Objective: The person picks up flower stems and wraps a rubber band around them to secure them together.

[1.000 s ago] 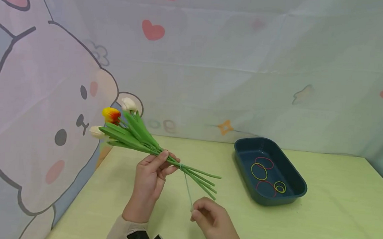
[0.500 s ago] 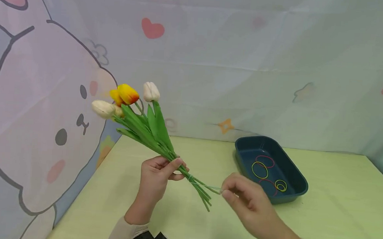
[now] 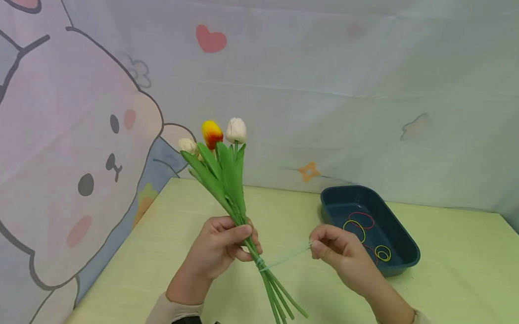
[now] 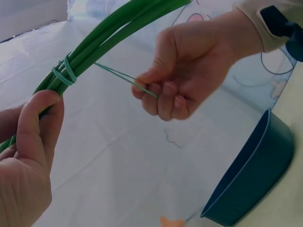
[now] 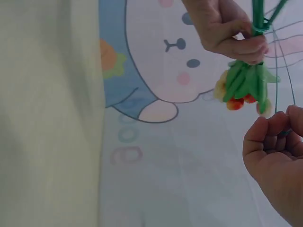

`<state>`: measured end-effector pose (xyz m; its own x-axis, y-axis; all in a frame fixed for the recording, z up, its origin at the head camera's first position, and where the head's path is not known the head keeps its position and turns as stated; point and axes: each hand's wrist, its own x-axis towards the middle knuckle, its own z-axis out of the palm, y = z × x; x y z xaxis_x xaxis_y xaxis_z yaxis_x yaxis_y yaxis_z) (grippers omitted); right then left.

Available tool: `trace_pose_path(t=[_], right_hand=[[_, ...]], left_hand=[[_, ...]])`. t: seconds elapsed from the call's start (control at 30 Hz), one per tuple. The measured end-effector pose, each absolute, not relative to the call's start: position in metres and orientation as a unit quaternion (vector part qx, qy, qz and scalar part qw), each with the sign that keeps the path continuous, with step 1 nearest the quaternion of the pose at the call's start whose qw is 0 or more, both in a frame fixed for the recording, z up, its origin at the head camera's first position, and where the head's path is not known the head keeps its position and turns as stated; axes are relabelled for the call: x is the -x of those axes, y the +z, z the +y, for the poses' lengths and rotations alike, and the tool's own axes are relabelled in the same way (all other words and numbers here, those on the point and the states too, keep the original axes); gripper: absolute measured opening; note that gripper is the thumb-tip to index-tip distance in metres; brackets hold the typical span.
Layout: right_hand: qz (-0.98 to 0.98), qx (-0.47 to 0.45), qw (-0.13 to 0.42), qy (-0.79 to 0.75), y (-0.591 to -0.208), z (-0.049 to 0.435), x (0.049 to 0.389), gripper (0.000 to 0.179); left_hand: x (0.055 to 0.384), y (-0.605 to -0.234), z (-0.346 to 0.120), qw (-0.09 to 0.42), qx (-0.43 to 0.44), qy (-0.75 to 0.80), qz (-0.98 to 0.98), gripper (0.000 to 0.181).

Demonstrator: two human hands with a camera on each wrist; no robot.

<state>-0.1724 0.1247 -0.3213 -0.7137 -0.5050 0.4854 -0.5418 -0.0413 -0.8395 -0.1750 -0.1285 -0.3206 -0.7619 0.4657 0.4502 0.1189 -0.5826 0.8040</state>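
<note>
My left hand [image 3: 223, 246] grips a bunch of artificial tulips [image 3: 227, 180] by the stems, blooms up and tilted left. The blooms are white and yellow-orange. Just below that hand, a pale green rubber band [image 4: 65, 71] is wrapped round the stems in a few turns. From there a loop of it runs taut to my right hand [image 3: 340, 253], which pinches its end between thumb and fingers. In the right wrist view the stretched loop shows as two strands above the right hand [image 5: 279, 146]. The cut stem ends hang free.
A dark blue tray [image 3: 404, 240] stands on the pale green table [image 3: 458, 273] behind my right hand, partly covered by it. Red and yellow rubber bands [image 3: 383, 253] lie inside. A printed cloth backdrop [image 3: 313, 86] hangs behind the table.
The tulips have swung more upright, blooms moving right and stem ends downward. My right hand has risen and moved right, pulling the rubber band from below the stems out to their right side.
</note>
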Motion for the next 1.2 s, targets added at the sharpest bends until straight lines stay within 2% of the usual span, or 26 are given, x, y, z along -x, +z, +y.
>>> trace_pose_path(t=[0.13,0.33,0.47,0.6,0.77,0.9,1.0,1.13,1.2], right_hand=[[-0.69,-0.357,-0.039,0.628,-0.339,0.111,0.17,0.005],[-0.676,-0.317,-0.113,0.655,-0.36,0.078,0.158,0.022],[-0.678,-0.273,-0.14,0.667,-0.367,0.06,0.145,0.027],[-0.642,-0.248,-0.16,0.708,-0.373,0.049,0.132,0.032],[-0.668,-0.23,-0.138,0.694,-0.37,0.051,0.12,0.03],[-0.719,-0.212,-0.111,0.652,-0.354,0.062,0.118,0.024],[-0.738,-0.243,-0.061,0.626,-0.34,0.075,0.121,0.017],[-0.728,-0.317,0.009,0.607,-0.328,0.092,0.127,0.006],[-0.719,-0.349,0.034,0.6,-0.324,0.099,0.13,0.007]], left_hand=[[0.176,-0.32,-0.129,0.109,-0.335,0.849,0.392,0.027],[0.178,-0.323,-0.128,0.089,-0.29,0.886,0.352,0.032],[0.179,-0.325,-0.126,0.047,-0.232,0.905,0.353,0.032],[0.181,-0.326,-0.123,-0.024,-0.156,0.908,0.388,0.023],[0.185,-0.328,-0.122,-0.118,-0.109,0.867,0.472,0.009],[0.184,-0.329,-0.12,-0.157,-0.133,0.816,0.539,0.008],[0.181,-0.327,-0.117,-0.159,-0.17,0.788,0.57,0.013],[0.175,-0.324,-0.112,-0.137,-0.222,0.768,0.585,0.021],[0.172,-0.323,-0.111,-0.124,-0.247,0.757,0.592,0.022]])
